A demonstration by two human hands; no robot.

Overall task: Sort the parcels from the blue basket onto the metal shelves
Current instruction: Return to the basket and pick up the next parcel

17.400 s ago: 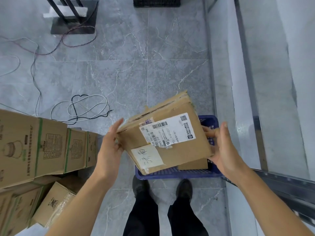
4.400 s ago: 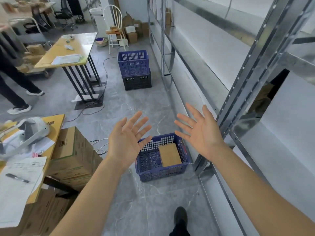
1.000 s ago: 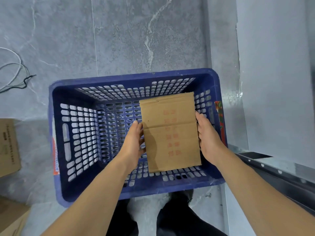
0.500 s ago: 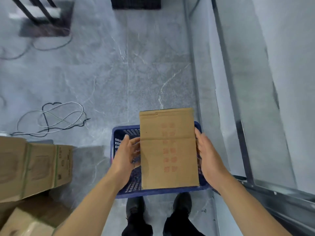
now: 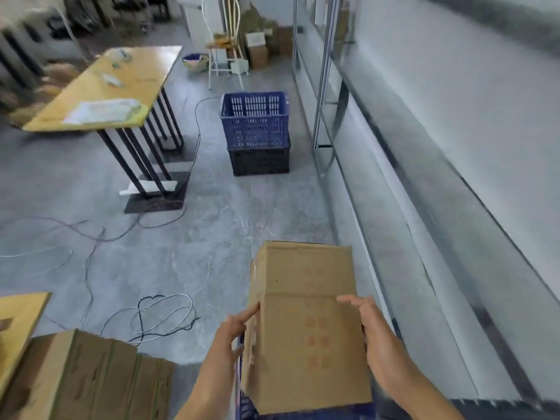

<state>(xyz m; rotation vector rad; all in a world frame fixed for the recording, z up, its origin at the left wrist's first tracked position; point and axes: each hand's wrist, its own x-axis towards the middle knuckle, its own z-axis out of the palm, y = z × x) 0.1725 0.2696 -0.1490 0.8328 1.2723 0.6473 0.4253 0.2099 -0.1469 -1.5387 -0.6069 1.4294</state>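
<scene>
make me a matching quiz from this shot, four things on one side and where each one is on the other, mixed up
Things:
1. cardboard parcel
2. blue crate
3. black crate
4. white chair

Places:
A. on the floor, under another crate
B. far end of the aisle, past the yellow table
C. held between the left hand and right hand
D. stacked on top of another crate

Pairs: 1-C, 2-D, 3-A, 4-B
</scene>
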